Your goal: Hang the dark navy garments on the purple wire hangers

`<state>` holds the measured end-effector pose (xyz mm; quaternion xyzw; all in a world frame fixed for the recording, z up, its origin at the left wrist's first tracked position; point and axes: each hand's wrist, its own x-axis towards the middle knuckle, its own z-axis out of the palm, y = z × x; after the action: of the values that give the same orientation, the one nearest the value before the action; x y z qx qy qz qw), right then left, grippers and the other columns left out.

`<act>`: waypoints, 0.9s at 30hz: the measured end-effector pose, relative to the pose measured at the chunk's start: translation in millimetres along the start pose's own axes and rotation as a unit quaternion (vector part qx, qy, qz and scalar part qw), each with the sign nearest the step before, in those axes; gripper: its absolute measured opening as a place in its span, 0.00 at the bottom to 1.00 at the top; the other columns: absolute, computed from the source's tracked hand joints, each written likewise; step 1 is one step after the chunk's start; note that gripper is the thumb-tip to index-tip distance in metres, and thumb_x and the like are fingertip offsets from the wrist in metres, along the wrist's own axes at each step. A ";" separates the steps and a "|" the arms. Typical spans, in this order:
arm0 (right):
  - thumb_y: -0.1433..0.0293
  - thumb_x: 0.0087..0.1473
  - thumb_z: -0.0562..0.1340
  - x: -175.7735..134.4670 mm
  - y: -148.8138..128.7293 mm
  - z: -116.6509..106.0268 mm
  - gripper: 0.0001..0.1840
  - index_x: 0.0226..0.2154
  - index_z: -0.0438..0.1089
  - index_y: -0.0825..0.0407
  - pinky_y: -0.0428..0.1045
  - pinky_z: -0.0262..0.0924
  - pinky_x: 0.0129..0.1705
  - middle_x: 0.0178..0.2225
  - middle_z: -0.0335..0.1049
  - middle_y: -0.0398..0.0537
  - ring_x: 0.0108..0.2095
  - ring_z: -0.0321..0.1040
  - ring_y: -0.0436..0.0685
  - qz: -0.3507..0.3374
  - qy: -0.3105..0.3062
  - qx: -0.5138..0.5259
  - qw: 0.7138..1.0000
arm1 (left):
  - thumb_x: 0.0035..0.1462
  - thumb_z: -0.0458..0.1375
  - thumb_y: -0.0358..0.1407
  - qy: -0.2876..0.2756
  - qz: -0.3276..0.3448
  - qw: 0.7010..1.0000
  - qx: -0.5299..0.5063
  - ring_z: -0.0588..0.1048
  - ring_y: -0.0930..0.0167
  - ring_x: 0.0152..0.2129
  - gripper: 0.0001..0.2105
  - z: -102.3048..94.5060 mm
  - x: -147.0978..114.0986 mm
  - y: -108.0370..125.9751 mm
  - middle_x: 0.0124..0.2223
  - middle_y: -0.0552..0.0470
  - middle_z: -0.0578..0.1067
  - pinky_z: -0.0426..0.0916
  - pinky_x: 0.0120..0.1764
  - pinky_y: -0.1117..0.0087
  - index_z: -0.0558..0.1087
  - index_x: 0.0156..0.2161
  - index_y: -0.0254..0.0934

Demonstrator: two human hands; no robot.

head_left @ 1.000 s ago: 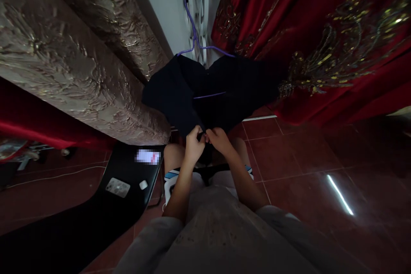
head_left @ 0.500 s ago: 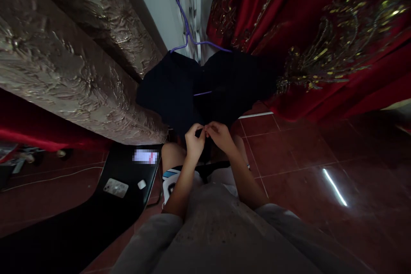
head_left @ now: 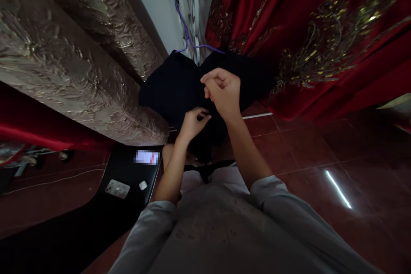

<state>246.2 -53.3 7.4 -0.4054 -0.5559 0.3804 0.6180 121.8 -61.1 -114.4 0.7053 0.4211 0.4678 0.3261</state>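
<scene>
A dark navy top [head_left: 170, 81] hangs in front of me on a purple hanger [head_left: 186, 38]. My right hand [head_left: 224, 90] is raised at its upper front, below the neckline, with fingers curled in a pinch. Anything between those fingertips is too small or hidden to make out. Lower down, my left hand [head_left: 195, 123] is at the front edge of the top, thumb and forefinger bent around the dark cloth. The cloth's folds are hard to see in the dim light.
A white metal rack [head_left: 195, 13] carries the hanger. Beige textured curtains [head_left: 80, 64] flank it at left, red sequined curtains [head_left: 308, 17] at right. On a black seat [head_left: 125, 167] at left lie a phone [head_left: 117, 189], a small white case [head_left: 143, 185] and a blurred item [head_left: 147, 157].
My hands were together low on the front of the top. The right one has moved up towards the neckline, the left slightly up and left. The front gap showing the hanger bar has closed.
</scene>
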 end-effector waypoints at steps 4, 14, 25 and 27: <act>0.61 0.64 0.59 -6.7 -1.3 -3.9 0.14 0.31 0.67 0.52 0.40 0.55 0.25 0.23 0.60 0.38 0.23 0.62 0.43 0.013 -0.025 -0.044 0.999 | 0.66 0.59 0.38 0.132 0.088 0.987 -0.025 0.78 0.69 0.44 0.11 -39.4 29.5 62.0 0.47 0.49 0.78 0.72 0.50 0.65 0.73 0.52 0.41; 0.65 0.59 0.60 -30.8 76.0 12.6 0.11 0.26 0.65 0.51 0.48 0.56 0.33 0.21 0.60 0.40 0.24 0.61 0.49 0.032 0.032 -0.199 0.979 | 0.66 0.60 0.41 0.253 0.052 0.966 0.011 0.70 0.63 0.58 0.10 -94.8 62.2 48.1 0.47 0.50 0.74 0.64 0.60 0.58 0.71 0.44 0.36; 0.61 0.57 0.57 -73.1 100.2 9.2 0.11 0.30 0.67 0.51 0.47 0.59 0.33 0.24 0.66 0.42 0.27 0.65 0.51 0.131 0.041 -0.063 0.989 | 0.58 0.63 0.43 0.286 -0.282 0.867 -0.294 0.72 0.75 0.23 0.15 -81.6 12.9 -53.5 0.24 0.57 0.68 0.70 0.32 0.74 0.64 0.30 0.38; 0.59 0.57 0.60 -80.8 106.1 -2.6 0.13 0.37 0.70 0.51 0.48 0.64 0.41 0.32 0.72 0.47 0.36 0.70 0.54 0.126 0.067 -0.070 0.987 | 0.53 0.68 0.44 0.221 -0.243 0.885 -0.329 0.74 0.74 0.27 0.15 -67.3 1.5 -34.1 0.29 0.56 0.72 0.72 0.36 0.72 0.68 0.32 0.37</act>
<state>239.2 -87.4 -121.3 -0.5390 -0.4835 0.3869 0.5710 49.4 -40.5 -119.4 0.3115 0.4620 0.6298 0.5412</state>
